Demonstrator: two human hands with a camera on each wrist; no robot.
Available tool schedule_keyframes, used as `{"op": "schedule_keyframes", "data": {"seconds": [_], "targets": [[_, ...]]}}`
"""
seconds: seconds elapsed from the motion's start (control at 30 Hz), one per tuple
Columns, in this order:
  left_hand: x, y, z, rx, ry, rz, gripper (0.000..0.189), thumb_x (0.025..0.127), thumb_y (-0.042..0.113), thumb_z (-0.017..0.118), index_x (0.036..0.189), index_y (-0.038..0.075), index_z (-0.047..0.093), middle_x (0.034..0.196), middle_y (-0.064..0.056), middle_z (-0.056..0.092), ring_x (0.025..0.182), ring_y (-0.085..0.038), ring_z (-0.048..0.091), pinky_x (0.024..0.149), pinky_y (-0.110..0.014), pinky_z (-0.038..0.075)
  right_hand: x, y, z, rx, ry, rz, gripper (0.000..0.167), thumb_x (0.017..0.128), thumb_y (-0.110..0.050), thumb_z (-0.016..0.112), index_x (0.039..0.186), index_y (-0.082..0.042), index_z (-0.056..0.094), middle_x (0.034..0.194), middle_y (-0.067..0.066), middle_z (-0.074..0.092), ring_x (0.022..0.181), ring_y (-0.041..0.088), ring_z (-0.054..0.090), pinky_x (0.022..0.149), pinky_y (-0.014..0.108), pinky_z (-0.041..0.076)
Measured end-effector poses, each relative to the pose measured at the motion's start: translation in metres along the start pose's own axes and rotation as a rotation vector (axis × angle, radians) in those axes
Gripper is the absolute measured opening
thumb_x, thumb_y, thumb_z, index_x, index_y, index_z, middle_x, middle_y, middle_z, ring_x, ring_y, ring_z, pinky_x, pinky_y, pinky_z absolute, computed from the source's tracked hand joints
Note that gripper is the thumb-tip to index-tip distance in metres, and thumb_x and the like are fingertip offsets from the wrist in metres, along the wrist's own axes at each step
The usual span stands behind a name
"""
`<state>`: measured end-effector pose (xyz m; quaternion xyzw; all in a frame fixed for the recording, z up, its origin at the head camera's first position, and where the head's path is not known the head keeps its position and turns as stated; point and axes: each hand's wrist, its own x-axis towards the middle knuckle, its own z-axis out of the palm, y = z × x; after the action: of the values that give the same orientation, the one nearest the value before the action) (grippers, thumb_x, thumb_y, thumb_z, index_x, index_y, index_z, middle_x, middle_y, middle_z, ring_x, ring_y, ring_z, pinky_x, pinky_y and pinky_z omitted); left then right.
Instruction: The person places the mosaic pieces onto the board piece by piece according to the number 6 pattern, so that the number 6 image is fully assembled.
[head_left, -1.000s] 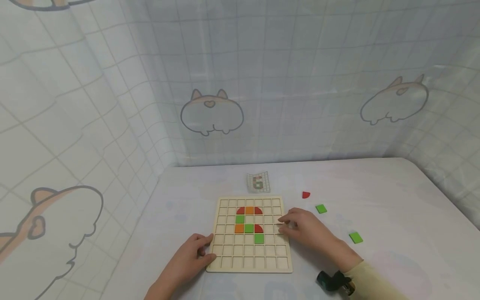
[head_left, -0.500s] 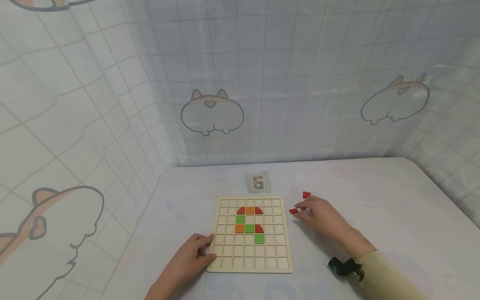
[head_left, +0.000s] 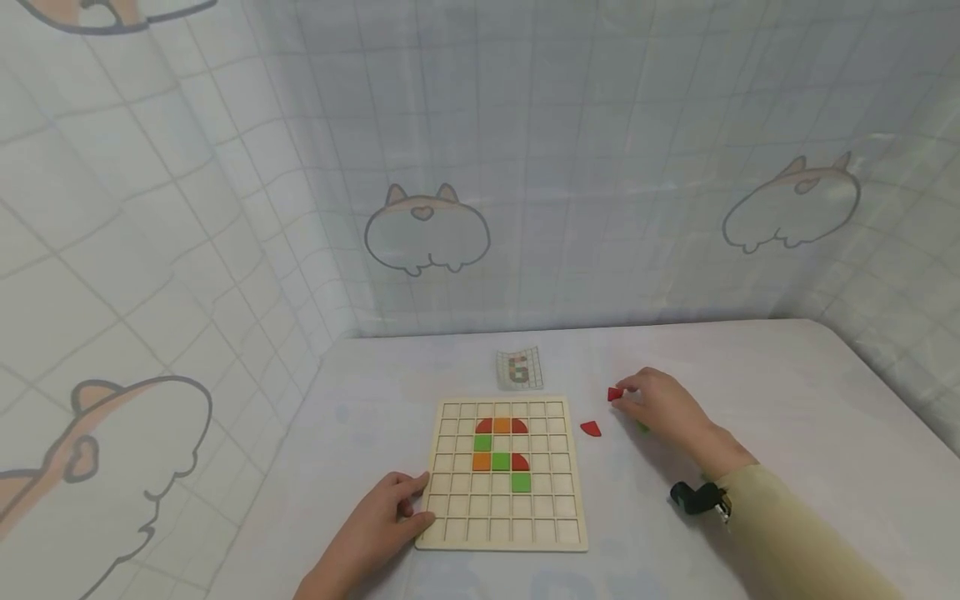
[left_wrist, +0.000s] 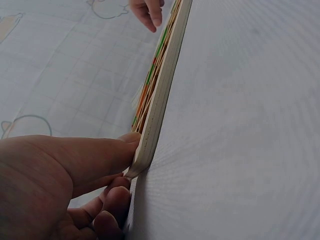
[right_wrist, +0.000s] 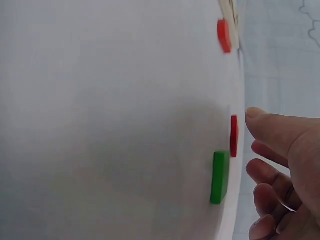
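Right hand (head_left: 663,408) at flat red tile (head_left: 615,394) on white table (head_left: 390,408)

In head view: fingertips overlapping tile's edge, contact not readable. In right wrist view: gap visible between thumb and tile, fingers loosely spread. Also exposed there: green block-like tile (right_wrist: 220,177), mostly covered by the hand in head view. Between hand and board: red quarter-circle tile (head_left: 591,428). At left edge of pale wooden gridded board (head_left: 501,505): left hand (head_left: 378,517), pinching rim near a corner. Thumb on top of rim, per left wrist view. Edge-on there, face-up in head view: red, orange and green inset tiles (head_left: 501,462). Behind board: small gridded card (head_left: 519,368).
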<state>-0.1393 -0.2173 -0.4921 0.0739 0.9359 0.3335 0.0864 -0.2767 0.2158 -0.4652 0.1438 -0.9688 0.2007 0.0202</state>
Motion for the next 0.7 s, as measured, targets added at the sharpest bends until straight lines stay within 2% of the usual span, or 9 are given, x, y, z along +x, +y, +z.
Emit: {"op": "schedule_keyframes", "data": {"seconds": [0.13,0.23,0.4,0.7], "targets": [[-0.001,0.001,0.000,0.004,0.008,-0.003,0.061,0.086,0.034,0.078,0.137,0.007,0.060,0.100,0.005,0.049,0.082,-0.008,0.048,0.067,-0.025,0.040,0.007,0.003,0.001,-0.030,-0.022,-0.024,0.031,0.087,-0.022,0.078,0.110,-0.002,0.074,0.102,0.010,0.065,0.097,0.029,0.060,0.086,0.047,0.050],[-0.001,0.001,0.000,0.013,0.012,-0.001,0.061,0.085,0.035,0.078,0.137,0.007,0.060,0.100,0.005,0.049,0.081,-0.007,0.048,0.067,-0.025,0.040,0.011,0.004,0.002,-0.041,-0.044,-0.036,0.031,0.086,-0.022,0.079,0.110,-0.002,0.074,0.099,0.008,0.065,0.093,0.026,0.059,0.084,0.044,0.051],[-0.001,0.001,0.000,-0.005,0.006,0.007,0.062,0.085,0.035,0.078,0.136,0.005,0.060,0.099,0.003,0.050,0.080,-0.008,0.048,0.066,-0.025,0.039,0.016,0.004,0.005,-0.039,-0.065,-0.014,0.028,0.087,-0.024,0.079,0.107,-0.005,0.075,0.096,0.005,0.063,0.087,0.022,0.056,0.078,0.040,0.051],[-0.001,0.001,-0.001,-0.020,0.006,0.017,0.063,0.085,0.035,0.079,0.136,0.004,0.060,0.100,0.002,0.050,0.080,-0.008,0.048,0.066,-0.025,0.039,0.020,0.000,0.007,-0.053,-0.074,-0.006,0.019,0.087,-0.023,0.078,0.099,-0.008,0.075,0.091,0.002,0.062,0.081,0.020,0.055,0.075,0.038,0.051]]}}
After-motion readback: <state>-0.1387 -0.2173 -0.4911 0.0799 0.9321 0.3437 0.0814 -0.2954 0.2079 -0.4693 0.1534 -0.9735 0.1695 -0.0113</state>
